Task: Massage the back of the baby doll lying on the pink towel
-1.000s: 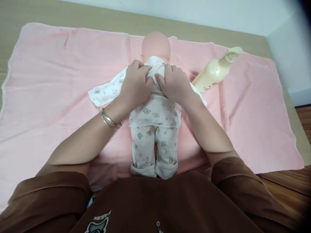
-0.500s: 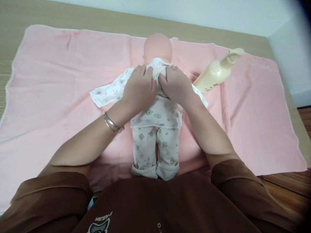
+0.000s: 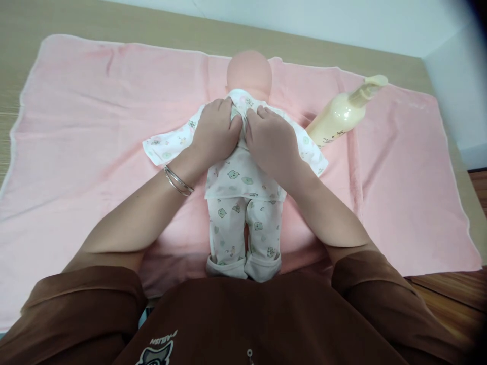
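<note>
A baby doll (image 3: 249,71) in a printed white top (image 3: 243,175) and trousers (image 3: 243,233) lies straight on a pink towel (image 3: 83,126). The left hand (image 3: 215,133) and right hand (image 3: 271,147), fingers curled, each grip the top just below the neck.

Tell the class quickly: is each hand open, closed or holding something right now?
Left hand: curled down on the baby doll's printed top; cannot tell whether it grips.
Right hand: curled down on the same top; cannot tell whether it grips.
</note>
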